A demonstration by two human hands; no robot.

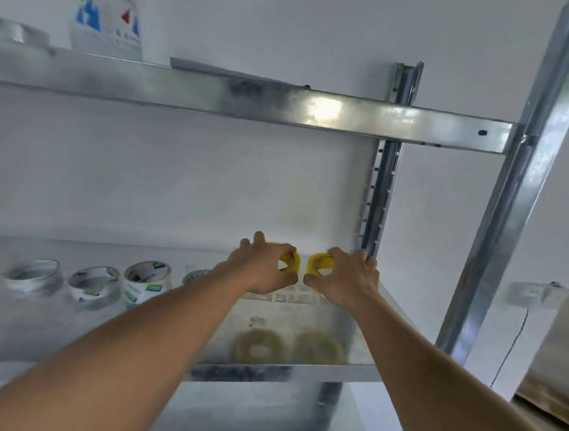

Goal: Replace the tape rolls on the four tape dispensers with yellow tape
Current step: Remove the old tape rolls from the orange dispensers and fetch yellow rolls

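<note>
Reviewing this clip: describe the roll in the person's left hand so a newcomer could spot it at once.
Start at the metal shelf at the height of the hands and follow it to its back right corner, where both hands reach. The left hand grips a yellow tape roll there. Its twin sits in the right hand, nearer the post; the rolls further left are silver-white.

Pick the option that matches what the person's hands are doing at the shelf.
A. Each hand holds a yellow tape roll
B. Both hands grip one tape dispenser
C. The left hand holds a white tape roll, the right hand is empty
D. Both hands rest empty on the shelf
A: the left hand curls round one yellow tape roll and the right hand round another yellow tape roll, near the back of the metal shelf.
</note>
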